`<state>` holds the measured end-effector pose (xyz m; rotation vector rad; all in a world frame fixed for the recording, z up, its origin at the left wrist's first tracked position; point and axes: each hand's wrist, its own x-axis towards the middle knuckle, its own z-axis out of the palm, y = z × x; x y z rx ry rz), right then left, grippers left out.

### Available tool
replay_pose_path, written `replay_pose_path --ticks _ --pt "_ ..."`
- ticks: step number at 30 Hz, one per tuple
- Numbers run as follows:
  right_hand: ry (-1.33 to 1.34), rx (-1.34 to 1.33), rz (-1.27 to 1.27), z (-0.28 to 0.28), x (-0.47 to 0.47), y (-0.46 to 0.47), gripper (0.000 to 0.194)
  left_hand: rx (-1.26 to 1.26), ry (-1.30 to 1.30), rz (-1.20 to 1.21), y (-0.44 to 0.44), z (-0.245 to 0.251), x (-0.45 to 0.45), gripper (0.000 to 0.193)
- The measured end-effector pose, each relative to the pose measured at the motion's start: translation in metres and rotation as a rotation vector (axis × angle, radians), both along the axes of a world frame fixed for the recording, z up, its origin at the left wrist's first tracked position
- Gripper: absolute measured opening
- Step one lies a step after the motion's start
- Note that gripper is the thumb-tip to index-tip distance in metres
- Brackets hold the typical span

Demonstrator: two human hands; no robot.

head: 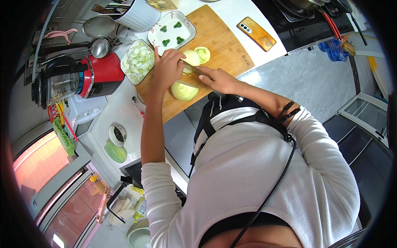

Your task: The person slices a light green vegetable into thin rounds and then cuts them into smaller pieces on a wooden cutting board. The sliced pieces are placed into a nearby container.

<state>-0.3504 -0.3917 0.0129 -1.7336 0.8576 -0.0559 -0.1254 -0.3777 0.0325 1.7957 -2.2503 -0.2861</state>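
My right hand [219, 80] grips a kitchen knife [194, 68] by its handle, with the blade pointing left across a wooden cutting board [221, 40]. The fingers of my left hand [169, 65] are at the far end of the blade; whether they pinch it cannot be made out. Below the blade rests a large cut piece of a pale green vegetable [185, 91], rounded side toward me. Beyond the knife lie a broad pale slice [191, 57] and a rounder slice [202, 55]. Diced pale pieces [138, 62] fill a white dish [134, 81] beside my left hand.
A square patterned plate [171, 31] overlaps the board's far left. A phone [256, 34] lies right of the board, near a black stove [305, 29]. Leftward stand a red blender [104, 73], a ladle [100, 48] and a small bowl [117, 135] by a green oblong piece [115, 152].
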Motion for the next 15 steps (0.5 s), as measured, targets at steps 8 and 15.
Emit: replay_pose_path --ticks 8,15 --pt "-0.057 -0.096 -0.005 -0.004 0.000 0.006 0.049 0.351 0.076 -0.032 -0.018 0.015 0.024 0.012" --pt "-0.015 -0.030 0.021 0.009 0.002 0.007 0.047 0.628 0.156 -0.049 -0.045 0.004 0.040 0.015"
